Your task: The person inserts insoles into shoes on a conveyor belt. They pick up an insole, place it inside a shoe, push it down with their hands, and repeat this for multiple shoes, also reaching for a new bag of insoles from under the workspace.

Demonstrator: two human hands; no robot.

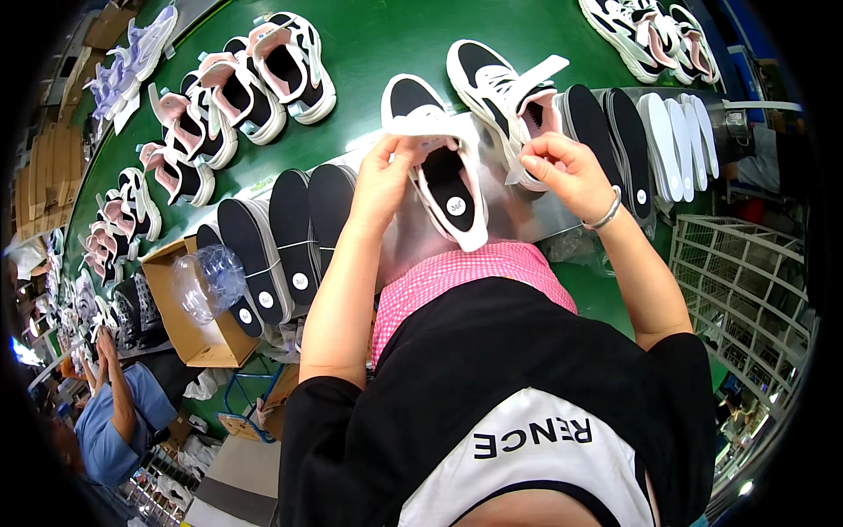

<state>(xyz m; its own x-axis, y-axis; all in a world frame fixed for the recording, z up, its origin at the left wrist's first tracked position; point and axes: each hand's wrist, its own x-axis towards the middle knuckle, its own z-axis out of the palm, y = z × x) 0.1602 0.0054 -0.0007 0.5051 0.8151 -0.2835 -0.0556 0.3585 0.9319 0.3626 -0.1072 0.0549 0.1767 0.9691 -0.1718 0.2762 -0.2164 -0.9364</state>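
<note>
Head | left hand (386, 171) clamped on shoe (471, 167) | right hand (562, 171) at second shoe (496, 104), hold unclear

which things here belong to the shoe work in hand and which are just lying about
Part of the work:
sneaker gripped by the left hand
second sneaker at the right hand
probably the black insoles, as a similar one lies inside the gripped sneaker

Probably just lying about:
clear plastic at the cardboard box
wire rack
lilac shoes
</note>
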